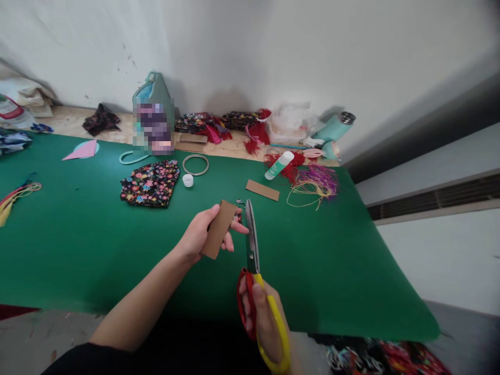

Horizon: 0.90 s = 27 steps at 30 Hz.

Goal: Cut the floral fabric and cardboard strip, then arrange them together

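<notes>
Brown card strip (219, 229) sits pinched in your left hand (199, 234) above the green worktop (78, 245). Your right hand (265, 323) grips the scissors (253, 245), blades nearly closed beside it. Keep the strip taut and level; cut with the blade base.

Soft, even light fills the scene, and the wall (273, 47) is bright. Faint shadows fall on it behind the bag (153, 112). Wide-angle distortion bends the desk (78, 250) edges, the corners blur, and the bag's front is pixelated.
</notes>
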Tool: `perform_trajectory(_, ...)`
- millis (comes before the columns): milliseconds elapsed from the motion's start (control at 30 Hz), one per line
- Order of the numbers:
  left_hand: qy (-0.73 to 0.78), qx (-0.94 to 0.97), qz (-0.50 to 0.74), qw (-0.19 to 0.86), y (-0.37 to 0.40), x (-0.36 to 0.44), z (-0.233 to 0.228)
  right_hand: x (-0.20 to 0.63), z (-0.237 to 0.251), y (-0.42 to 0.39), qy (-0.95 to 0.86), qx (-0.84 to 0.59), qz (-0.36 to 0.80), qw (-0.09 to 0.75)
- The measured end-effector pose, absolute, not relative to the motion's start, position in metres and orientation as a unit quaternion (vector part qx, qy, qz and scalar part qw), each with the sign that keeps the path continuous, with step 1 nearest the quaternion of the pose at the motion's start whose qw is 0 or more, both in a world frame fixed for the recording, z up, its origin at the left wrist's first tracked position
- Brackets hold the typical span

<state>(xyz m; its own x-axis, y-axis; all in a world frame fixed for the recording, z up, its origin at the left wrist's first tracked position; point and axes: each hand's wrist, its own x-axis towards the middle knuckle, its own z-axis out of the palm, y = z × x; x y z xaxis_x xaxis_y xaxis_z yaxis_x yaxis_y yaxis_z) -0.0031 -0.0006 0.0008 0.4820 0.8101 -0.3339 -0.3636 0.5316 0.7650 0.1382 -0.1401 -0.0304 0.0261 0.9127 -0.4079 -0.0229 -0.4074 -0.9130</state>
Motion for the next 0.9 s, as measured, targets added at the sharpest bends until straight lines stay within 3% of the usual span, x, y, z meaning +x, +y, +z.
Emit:
perform_trajectory(500, 0.375, 0.348, 0.431, 0.743, -0.0048, 0.0018, 0.0028, 0.136, -0.0278, -0.1392, -0.359, -0.594, 0.604, 0.392)
perform_trajectory(900, 0.403, 0.403, 0.398, 0.719, -0.0074, 0.0012, 0.0062, 0.134, -0.0231, -0.1378, -0.364, -0.604, 0.593, 0.39)
